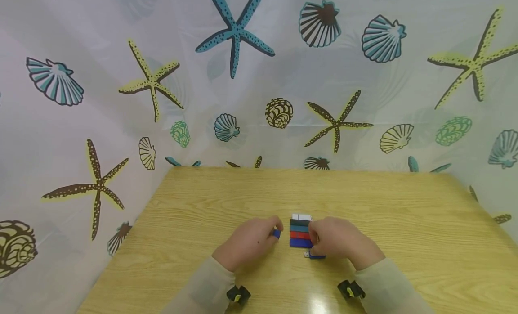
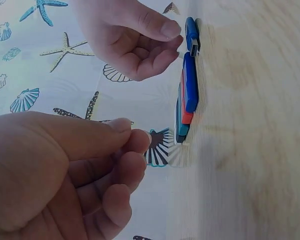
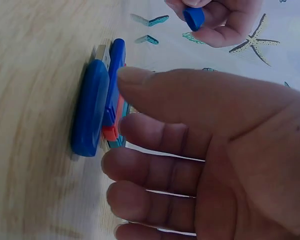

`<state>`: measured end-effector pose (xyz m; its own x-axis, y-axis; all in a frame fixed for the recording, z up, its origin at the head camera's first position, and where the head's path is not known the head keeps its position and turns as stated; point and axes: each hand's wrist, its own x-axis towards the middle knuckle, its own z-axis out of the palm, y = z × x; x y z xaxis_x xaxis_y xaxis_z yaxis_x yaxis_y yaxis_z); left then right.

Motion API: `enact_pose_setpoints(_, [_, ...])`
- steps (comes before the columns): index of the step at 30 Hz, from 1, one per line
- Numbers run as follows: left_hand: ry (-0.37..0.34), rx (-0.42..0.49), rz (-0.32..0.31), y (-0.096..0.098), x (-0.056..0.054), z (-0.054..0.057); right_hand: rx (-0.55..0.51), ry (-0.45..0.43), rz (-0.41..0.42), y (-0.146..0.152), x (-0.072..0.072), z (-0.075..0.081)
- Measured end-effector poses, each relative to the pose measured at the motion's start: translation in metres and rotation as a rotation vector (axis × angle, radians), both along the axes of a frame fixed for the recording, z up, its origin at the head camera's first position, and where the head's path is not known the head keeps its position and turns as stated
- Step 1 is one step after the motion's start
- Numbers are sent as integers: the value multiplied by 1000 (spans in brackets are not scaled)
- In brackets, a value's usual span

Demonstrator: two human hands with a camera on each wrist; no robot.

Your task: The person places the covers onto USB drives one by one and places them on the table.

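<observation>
My left hand (image 1: 252,243) pinches a small blue cap (image 3: 194,18) between thumb and fingers, above the table left of a row of USB sticks. Low on the right of that row lies an uncapped blue USB stick (image 3: 91,107), its metal plug (image 1: 306,254) pointing left. Just over it is my right hand (image 1: 337,237), fingers loosely bent and holding nothing. The row runs from a white stick (image 1: 301,217) at the back through black (image 1: 298,222), teal (image 1: 298,228) and red (image 1: 298,235) to blue (image 1: 300,243) nearest me; my right fingers partly cover its right end.
The wooden table (image 1: 202,201) extends around the sticks on all sides. A white curtain (image 1: 259,80) printed with starfish and shells hangs behind the table and along both sides. Dark wrist straps (image 1: 238,295) sit at both sleeves.
</observation>
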<state>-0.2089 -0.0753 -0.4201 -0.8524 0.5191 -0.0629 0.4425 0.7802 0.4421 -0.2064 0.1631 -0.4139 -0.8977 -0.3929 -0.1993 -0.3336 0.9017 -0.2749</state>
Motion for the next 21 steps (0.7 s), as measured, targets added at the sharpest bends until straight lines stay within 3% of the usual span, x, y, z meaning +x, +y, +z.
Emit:
enact_pose_setpoints(5, [50, -17, 0, 0, 0, 0, 3, -26, -1, 1, 2, -1])
enact_pose_setpoints(21, [88, -16, 11, 0, 0, 1, 38, -34, 21, -1, 8, -5])
